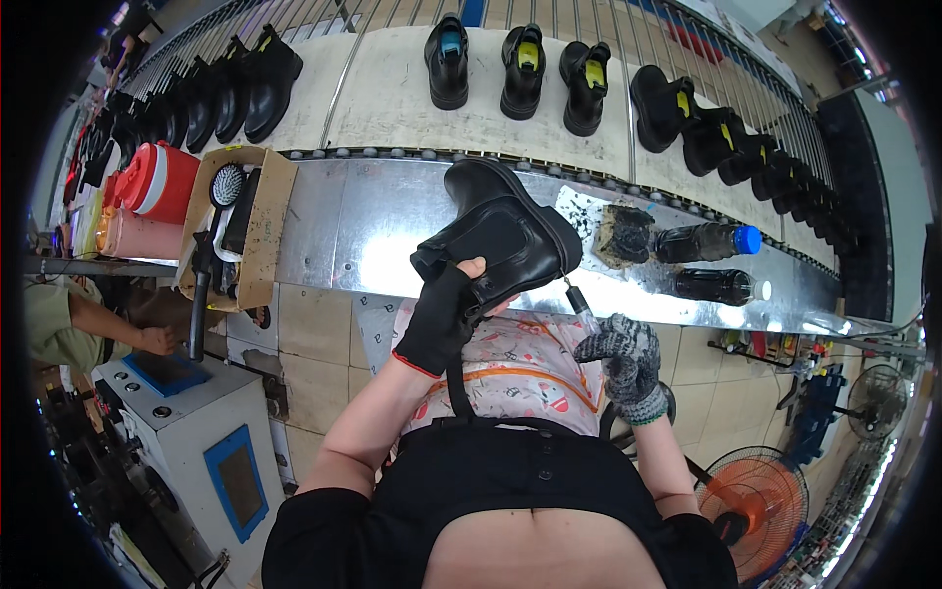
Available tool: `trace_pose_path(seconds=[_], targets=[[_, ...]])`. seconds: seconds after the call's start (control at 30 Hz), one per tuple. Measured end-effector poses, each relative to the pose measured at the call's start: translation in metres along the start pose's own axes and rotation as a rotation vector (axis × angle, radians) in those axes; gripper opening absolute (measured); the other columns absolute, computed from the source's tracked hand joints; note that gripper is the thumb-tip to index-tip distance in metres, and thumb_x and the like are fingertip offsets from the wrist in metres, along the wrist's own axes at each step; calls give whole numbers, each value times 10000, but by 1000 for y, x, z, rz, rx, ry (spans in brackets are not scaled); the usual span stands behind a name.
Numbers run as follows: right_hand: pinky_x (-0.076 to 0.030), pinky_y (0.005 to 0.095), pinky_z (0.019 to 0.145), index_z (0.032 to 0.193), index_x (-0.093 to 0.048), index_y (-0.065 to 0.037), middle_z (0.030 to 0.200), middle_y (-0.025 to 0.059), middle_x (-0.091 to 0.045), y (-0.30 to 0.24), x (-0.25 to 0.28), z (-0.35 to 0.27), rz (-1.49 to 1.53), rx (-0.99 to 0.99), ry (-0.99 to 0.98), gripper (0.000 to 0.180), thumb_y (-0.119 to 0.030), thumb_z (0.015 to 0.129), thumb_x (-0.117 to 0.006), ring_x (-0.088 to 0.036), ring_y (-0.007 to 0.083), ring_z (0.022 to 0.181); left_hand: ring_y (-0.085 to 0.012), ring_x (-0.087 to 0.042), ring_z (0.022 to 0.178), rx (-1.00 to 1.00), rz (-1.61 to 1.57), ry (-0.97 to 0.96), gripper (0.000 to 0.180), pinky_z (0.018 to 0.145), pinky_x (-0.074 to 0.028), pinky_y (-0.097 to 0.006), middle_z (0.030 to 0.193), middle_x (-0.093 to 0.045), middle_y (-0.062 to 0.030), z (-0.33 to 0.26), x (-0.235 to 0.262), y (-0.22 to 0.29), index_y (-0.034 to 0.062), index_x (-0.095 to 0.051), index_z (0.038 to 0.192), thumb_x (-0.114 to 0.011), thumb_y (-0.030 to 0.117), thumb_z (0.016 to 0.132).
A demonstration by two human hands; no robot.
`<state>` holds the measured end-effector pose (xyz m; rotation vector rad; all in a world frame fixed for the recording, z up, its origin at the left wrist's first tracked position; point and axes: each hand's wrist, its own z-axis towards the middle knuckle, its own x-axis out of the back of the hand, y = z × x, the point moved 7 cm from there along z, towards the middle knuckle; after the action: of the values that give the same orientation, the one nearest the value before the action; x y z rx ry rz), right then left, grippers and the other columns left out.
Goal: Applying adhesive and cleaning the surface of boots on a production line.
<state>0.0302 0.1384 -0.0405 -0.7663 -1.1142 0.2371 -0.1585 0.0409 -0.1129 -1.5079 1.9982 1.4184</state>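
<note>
A black ankle boot (505, 236) is tilted above the near edge of the metal bench, its sole turned to the right. My left hand (439, 319), in a black glove with bare fingertips, grips it by the shaft. In a grey knitted glove, my right hand (628, 365) is closed around a slim applicator (579, 300) with a clear body, dark collar and thin tip. That tip is beside the boot's sole edge; whether it touches I cannot tell. The ends of my left fingers are partly hidden behind the boot.
On the metal bench (324, 221) are a cardboard box (270, 226) with brushes, a dark-stained sponge (625, 236) and two bottles of dark liquid (692, 242). Beyond runs a conveyor (392, 98) carrying several boots. An orange fan (756, 506) stands at right; another person's hand (157, 341) shows at left.
</note>
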Motion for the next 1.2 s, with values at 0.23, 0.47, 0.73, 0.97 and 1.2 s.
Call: trace_pose_path(seconds=[0.23,0.47,0.73,0.97,1.2], targets=[[-431,275,490,744,-651,-16,698,93,-599,44,-35,-16,455,-174,360,244,-204,857,-543,-554,172,553,-334,-630,934,-20,-374,26,463,677,-592,-274,1093,-575,-214,-4,0,27,-58,-453,1178,-596,218,836],[-436,202,488,1334,-336,-54,807,31,-565,118,-54,-33,869,-712,775,534,-11,849,-555,-513,70,586,-331,-616,950,-125,-165,56,472,666,-596,-336,1126,-559,-189,32,56,76,8,-466,1194,-614,264,827],[-435,267,489,1140,-476,-95,889,49,-547,180,-117,-51,1555,-669,761,225,-208,947,-450,-514,138,623,-211,-620,745,-407,701,272,259,504,-502,-335,830,-607,-85,200,147,290,63,-595,873,-655,270,730],[-362,213,428,1026,-510,-78,683,-1,-485,171,-103,-54,1584,-792,874,240,-282,981,-391,-435,81,501,-362,-628,920,-709,1744,856,631,769,-488,-444,957,-637,-236,253,87,312,50,-461,1157,-622,502,748],[-379,213,434,1153,-473,-77,697,26,-528,155,-102,-64,1314,-706,778,255,-226,949,-435,-470,101,499,-416,-559,898,-1158,1764,1160,689,773,-456,-500,1037,-528,-287,169,46,257,12,-406,1264,-637,422,760]])
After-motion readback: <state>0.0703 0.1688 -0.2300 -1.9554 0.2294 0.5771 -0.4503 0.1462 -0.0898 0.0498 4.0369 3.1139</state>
